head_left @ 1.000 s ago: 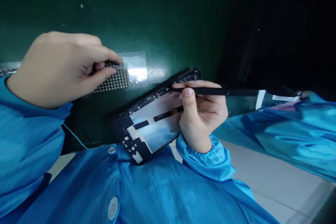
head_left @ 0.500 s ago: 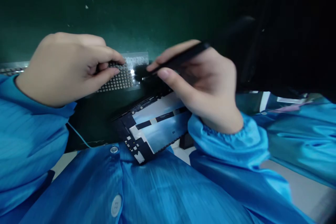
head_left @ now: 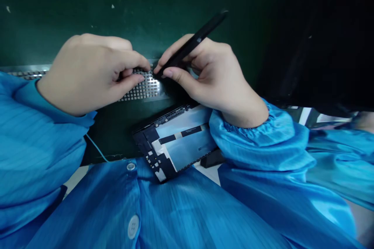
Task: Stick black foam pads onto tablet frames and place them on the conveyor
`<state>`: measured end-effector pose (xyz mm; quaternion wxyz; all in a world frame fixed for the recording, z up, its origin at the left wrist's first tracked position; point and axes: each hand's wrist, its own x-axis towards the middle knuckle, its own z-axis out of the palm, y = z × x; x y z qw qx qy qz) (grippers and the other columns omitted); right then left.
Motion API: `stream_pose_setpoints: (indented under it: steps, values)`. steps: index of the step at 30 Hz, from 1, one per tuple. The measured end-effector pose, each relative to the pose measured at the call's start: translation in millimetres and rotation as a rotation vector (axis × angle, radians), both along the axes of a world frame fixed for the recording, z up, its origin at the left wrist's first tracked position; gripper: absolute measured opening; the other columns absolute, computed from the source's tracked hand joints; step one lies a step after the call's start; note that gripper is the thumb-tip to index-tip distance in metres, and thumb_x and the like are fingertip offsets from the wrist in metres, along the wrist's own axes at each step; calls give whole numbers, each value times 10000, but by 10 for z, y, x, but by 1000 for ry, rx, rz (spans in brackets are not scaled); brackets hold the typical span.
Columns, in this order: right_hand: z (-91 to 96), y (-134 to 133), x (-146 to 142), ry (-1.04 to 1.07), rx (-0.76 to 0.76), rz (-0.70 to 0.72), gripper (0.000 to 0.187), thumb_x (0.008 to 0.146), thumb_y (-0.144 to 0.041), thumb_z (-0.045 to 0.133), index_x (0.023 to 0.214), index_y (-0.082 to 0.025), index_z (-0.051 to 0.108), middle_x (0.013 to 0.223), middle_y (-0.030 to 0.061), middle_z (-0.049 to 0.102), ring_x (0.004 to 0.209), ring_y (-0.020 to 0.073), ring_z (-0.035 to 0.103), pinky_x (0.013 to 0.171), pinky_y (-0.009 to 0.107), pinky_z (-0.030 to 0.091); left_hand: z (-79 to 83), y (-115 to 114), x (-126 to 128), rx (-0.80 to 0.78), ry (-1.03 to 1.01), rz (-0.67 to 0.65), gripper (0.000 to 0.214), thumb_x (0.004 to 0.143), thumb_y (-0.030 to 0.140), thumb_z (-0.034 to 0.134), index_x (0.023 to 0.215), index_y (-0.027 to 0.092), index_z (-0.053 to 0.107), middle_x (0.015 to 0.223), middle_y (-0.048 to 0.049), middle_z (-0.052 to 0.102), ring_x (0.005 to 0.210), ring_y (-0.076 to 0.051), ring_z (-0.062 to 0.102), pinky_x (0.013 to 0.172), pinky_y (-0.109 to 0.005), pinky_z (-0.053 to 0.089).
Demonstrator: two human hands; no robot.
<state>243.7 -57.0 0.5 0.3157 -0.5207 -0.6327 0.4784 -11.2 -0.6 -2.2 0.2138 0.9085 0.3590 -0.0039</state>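
My left hand (head_left: pixel 93 72) pinches a clear strip of small square pads (head_left: pixel 143 87) flat against the dark green mat (head_left: pixel 163 11). My right hand (head_left: pixel 213 74) grips black tweezers (head_left: pixel 191 44) like a pen, their tip down on the strip's right end beside my left fingertips. Below both hands, an opened tablet frame (head_left: pixel 172 142) with silver panels and black parts lies tilted at the mat's near edge, partly under my right sleeve.
A metal rail (head_left: pixel 26 73) runs off to the left behind my left wrist. Another person's blue sleeve (head_left: pixel 336 140) lies at the right, with a white-labelled item (head_left: pixel 330 118) beside it. A dark shape (head_left: pixel 321 39) fills the upper right.
My right hand lifted the tweezers away from the tablet frame and carried them up and left onto the pad strip. My left hand stayed pinched on the strip.
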Motion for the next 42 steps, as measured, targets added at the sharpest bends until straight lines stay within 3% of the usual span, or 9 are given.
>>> stream_pose_setpoints:
  steps: [4,7,10,13,20,26,31,35,42]
  values:
    - [36,-64,80,157,-32,-88,216,951,-442,917,999,-267,801,984,7,861,880,189,811,865,350,709,-5,-7,2,26,-34,-5,596,1107,603,316,1347,367,808,988,-44,737,880,-241,670,727,-373,363]
    - [71,-409,153,206,106,-417,18,999,-281,843,993,-273,828,890,-5,844,756,147,767,737,288,657,-29,-19,4,20,-91,-11,578,1123,592,349,1315,322,823,932,-34,708,807,-200,606,708,-347,332]
    - [18,-851,169,92,324,-738,126,1005,-171,811,1006,-294,838,883,-22,796,806,125,785,740,254,639,-63,-26,-11,28,-153,-16,559,1140,610,376,1294,314,826,931,-17,711,788,-181,589,706,-332,330]
    - [-113,-1127,123,-13,398,-843,53,1039,-279,808,1082,-309,811,963,-22,810,882,158,825,804,315,689,-98,-7,-49,38,-186,-17,489,1142,606,446,1314,331,812,1003,-3,748,814,-175,599,706,-351,321]
    - [-235,-1160,85,-72,398,-787,82,1069,-310,774,1151,-315,781,1025,12,840,974,201,847,920,416,724,-117,38,-100,-38,-183,-20,434,1140,573,484,1377,364,782,1061,3,750,822,-154,574,741,-377,351]
    - [-67,-1238,105,-230,397,-692,141,1057,-259,775,1181,-322,799,1099,27,848,1039,237,841,1044,495,699,-137,31,-78,-29,-182,-17,466,1140,614,446,1373,380,775,1059,11,750,836,-160,594,740,-385,358]
    - [223,-794,69,-55,191,-425,80,1061,-354,791,1136,-332,804,1113,16,864,1089,227,837,1050,432,713,-71,11,-55,25,-185,-26,425,1131,563,501,1323,340,807,1025,1,769,833,-181,623,711,-368,337]
    - [152,-267,10,41,16,-107,221,944,-472,917,1029,-301,805,1092,22,862,1099,245,831,1082,428,709,-10,1,-20,11,-119,-14,509,1104,571,428,1336,337,816,965,-37,742,857,-244,664,713,-393,361]
    - [-14,-153,-42,89,-76,-130,341,843,-534,987,998,-306,787,1056,7,861,1082,231,835,1095,410,705,14,-9,32,16,18,-6,518,1081,532,383,1373,407,793,1000,-40,773,891,-260,676,724,-397,404]
